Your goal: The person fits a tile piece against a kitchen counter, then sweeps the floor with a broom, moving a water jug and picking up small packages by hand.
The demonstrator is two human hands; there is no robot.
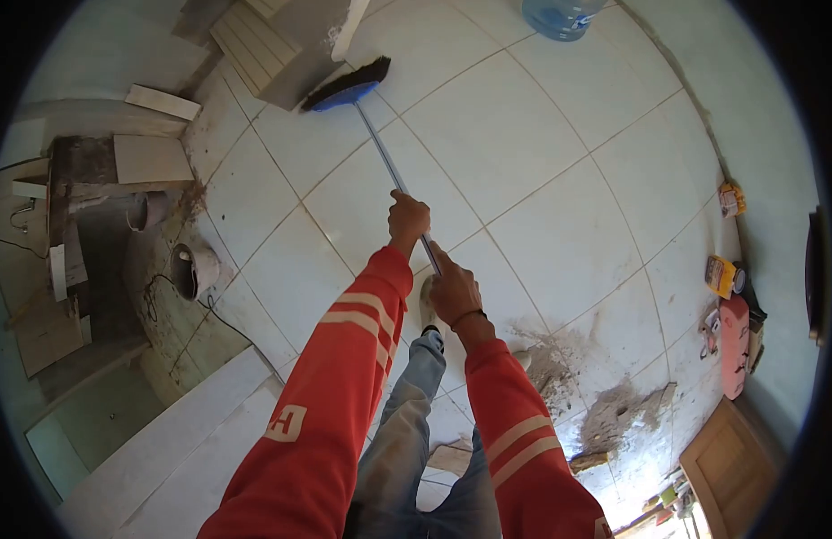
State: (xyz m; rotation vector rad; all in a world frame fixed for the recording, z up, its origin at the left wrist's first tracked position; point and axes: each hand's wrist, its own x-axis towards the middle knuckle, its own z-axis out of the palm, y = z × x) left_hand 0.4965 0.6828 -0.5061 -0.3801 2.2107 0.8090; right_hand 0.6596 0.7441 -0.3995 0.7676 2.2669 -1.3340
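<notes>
My left hand (408, 218) is wrapped round the grey handle of a broom, farther up toward the head. Lower on the same handle, nearer my body, my right hand (455, 289) is closed too, with a dark band at its wrist. The broom (377, 136) slants away to the upper left. Its blue head with dark bristles (348, 87) rests on the white tiled floor (452, 117), beside the corner of a pale panelled block (281, 54).
Grey debris piles (614, 415) lie right of my feet. A blue water bottle (562, 16) stands at the top. Along the right wall are yellow packages (721, 276) and a pink object (734, 346). At left are a bucket (195, 271), a cable and loose boards (153, 159).
</notes>
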